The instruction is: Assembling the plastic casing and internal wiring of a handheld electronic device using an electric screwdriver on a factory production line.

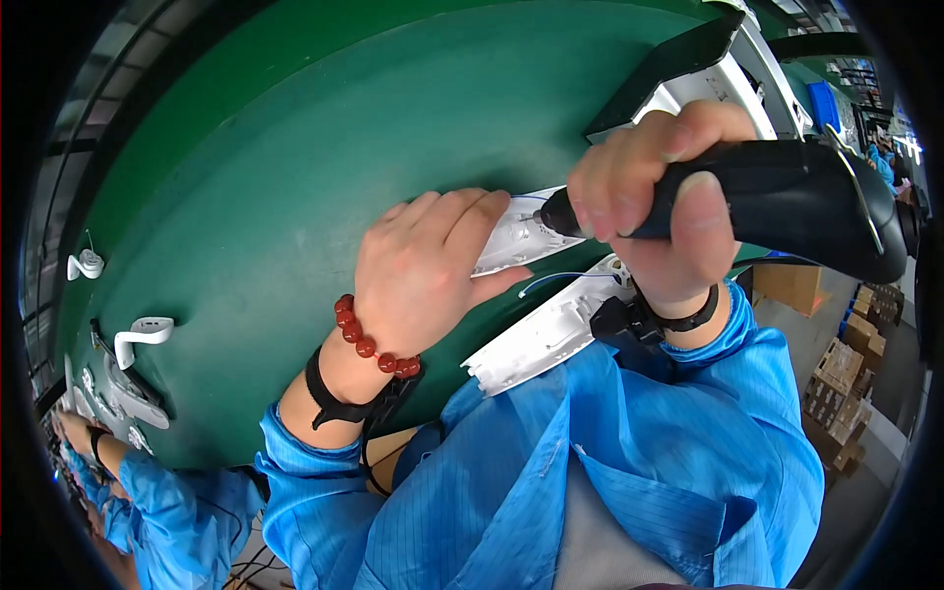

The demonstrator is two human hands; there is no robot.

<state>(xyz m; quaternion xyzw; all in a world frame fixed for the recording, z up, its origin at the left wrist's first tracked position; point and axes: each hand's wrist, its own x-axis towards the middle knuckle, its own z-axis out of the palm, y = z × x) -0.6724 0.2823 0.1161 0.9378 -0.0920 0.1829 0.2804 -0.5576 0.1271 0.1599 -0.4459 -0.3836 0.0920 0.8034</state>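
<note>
My left hand (421,258) is closed over the left end of a white plastic shell (511,239) on the green table, its thumb along the near edge. My right hand (661,197) grips a black electric screwdriver (801,192), which lies nearly level with its nose pointing left. The thin bit reaches into the hollow of the shell; whether it sits on a screw is too small to tell. Nearer to me, a second white shell (541,334) rests at the table edge below my right wrist, open side up. A thin pale wire (560,276) curves beside it.
A black and white bin (678,69) stands at the far right. On the left lie a white curved part (145,334), a small white device (87,264) and several other white parts. A co-worker's blue sleeve (187,506) shows at lower left. Cardboard boxes (836,374) stand on the floor at right.
</note>
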